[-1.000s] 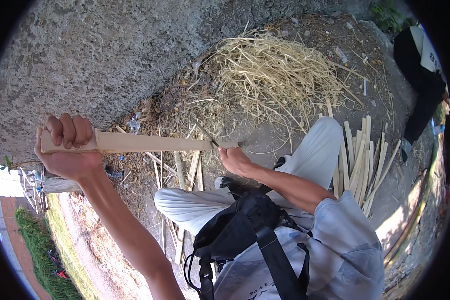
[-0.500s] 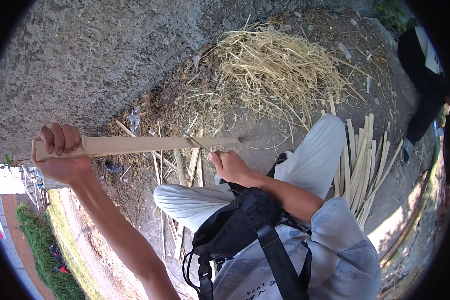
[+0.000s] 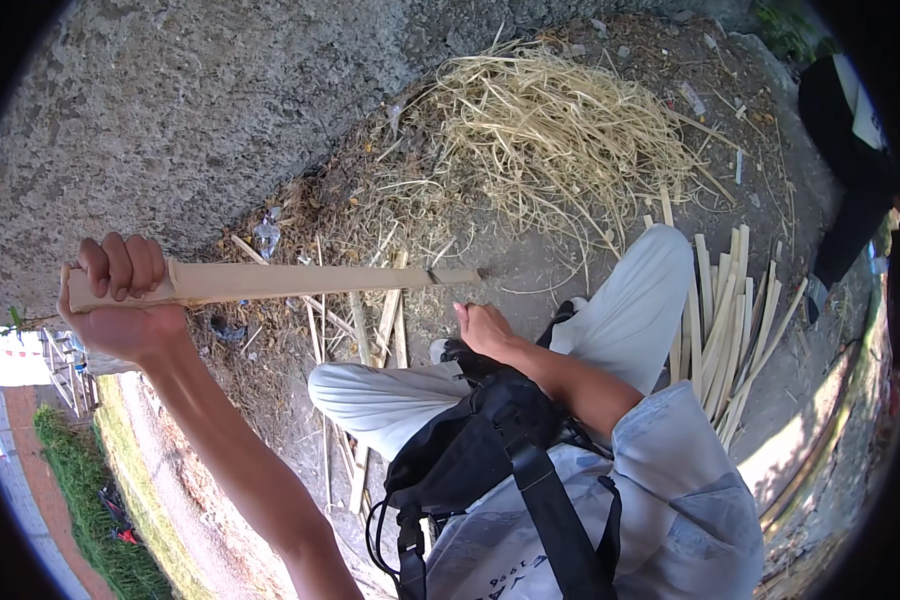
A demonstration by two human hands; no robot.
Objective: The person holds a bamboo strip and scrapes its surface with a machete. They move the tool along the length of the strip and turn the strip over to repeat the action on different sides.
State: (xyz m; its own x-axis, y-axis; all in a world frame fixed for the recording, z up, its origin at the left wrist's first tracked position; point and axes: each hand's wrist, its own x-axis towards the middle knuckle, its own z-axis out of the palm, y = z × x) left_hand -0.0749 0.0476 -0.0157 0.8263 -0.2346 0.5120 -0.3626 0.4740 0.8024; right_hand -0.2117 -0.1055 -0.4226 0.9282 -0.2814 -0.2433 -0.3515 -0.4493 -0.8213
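Observation:
My left hand (image 3: pixel 125 290) is wrapped round the left end of a long pale bamboo slat (image 3: pixel 300 281). The slat stretches right across the view, and its narrow tip ends by a dark spot on the ground. Closed just below the tip is my right hand (image 3: pixel 485 328), gripping a thin knife (image 3: pixel 432 277). Only a short dark part of the blade shows against the slat, near its right end. The handle is hidden in my fingers.
A heap of pale bamboo shavings (image 3: pixel 570 130) lies ahead beside a rough concrete surface (image 3: pixel 200 120). Split bamboo strips (image 3: pixel 720 330) are gathered right of my bent leg (image 3: pixel 630 300); more lie under the slat. Another person's dark-clothed leg (image 3: pixel 850 220) is at far right.
My right hand has moved right and slightly nearer, the blade shifting along the slat toward its tip. The slat has turned and shows a narrower face; my left hand keeps its grip, slightly raised.

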